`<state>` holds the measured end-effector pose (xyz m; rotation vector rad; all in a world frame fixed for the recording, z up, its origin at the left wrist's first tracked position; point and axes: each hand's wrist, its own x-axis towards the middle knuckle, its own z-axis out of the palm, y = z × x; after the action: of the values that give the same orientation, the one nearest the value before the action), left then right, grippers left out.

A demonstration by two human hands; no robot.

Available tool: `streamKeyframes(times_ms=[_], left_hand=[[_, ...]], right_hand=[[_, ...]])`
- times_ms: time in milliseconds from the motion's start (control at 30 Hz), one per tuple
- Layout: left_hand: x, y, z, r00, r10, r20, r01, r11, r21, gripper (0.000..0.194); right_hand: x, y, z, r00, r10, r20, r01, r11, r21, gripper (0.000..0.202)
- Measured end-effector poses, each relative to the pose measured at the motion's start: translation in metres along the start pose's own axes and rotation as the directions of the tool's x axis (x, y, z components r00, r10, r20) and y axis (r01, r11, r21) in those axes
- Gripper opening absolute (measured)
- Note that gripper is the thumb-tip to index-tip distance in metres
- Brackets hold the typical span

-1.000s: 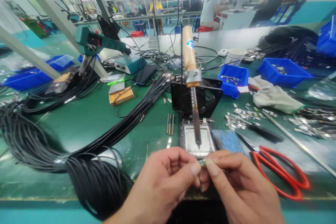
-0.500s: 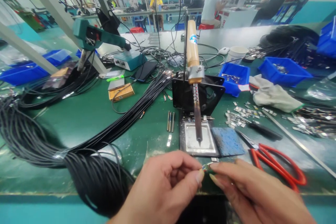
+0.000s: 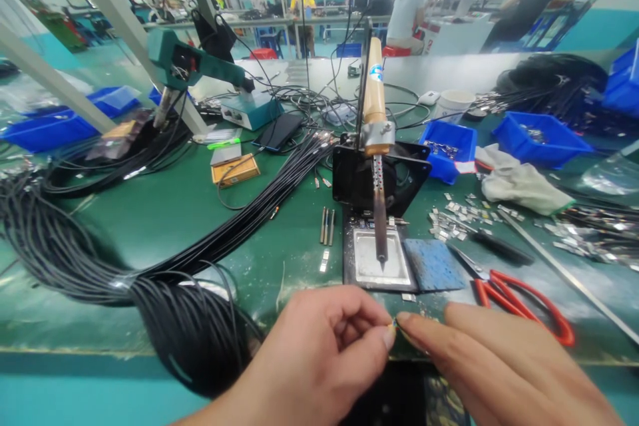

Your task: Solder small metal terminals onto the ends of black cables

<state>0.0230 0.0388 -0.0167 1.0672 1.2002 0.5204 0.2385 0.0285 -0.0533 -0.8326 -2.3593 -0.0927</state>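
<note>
My left hand (image 3: 334,339) is closed in a pinch at the front of the bench, with tiny blue and yellow wire ends (image 3: 393,324) at its fingertips. My right hand (image 3: 499,353) comes in from the right, its index fingertip touching the wire ends. Its fingers are pressed together and its thumb is hidden, so what lies between them does not show. Just beyond the hands, a soldering iron (image 3: 377,100) with a wooden handle is clamped tip down over a metal tray (image 3: 364,274). A blue sponge (image 3: 433,265) lies beside the tray.
Red-handled scissors (image 3: 529,306) lie right of the hands, near a metal ruler (image 3: 574,279) and scattered metal connector pieces (image 3: 452,216). A thick bundle of black cables (image 3: 184,339) hangs over the front edge at left. Blue bins (image 3: 539,143) and a glove (image 3: 524,186) stand farther back.
The green and coloured bit between my fingertips shows less now, only tiny wire ends. My right hand has turned, its fingers drawn together and its thumb out of sight. The view has shifted slightly.
</note>
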Motion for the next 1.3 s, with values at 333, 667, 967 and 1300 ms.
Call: streamKeyframes(times_ms=[333, 667, 967, 1300], left_hand=[[-0.001, -0.001, -0.001, 0.999, -0.022, 0.039, 0.018, 0.994, 0.106, 0.017], [-0.004, 0.001, -0.009, 0.979, -0.089, 0.186, 0.061, 0.987, 0.148, 0.018], [-0.002, 0.000, -0.006, 0.985, -0.101, 0.138, 0.095, 0.994, 0.046, 0.018], [-0.005, -0.002, -0.011, 0.994, -0.044, 0.103, 0.053, 0.995, -0.083, 0.009]], right_hand=[[0.021, -0.001, -0.006, 0.989, -0.135, 0.066, 0.140, 0.988, -0.067, 0.061], [0.017, -0.002, -0.012, 0.968, -0.246, 0.047, 0.248, 0.968, -0.047, 0.058], [0.001, -0.008, -0.018, 0.999, -0.002, 0.054, 0.003, 1.000, -0.008, 0.043], [-0.007, -0.029, 0.003, 0.624, 0.577, 0.527, -0.769, 0.334, 0.545, 0.026]])
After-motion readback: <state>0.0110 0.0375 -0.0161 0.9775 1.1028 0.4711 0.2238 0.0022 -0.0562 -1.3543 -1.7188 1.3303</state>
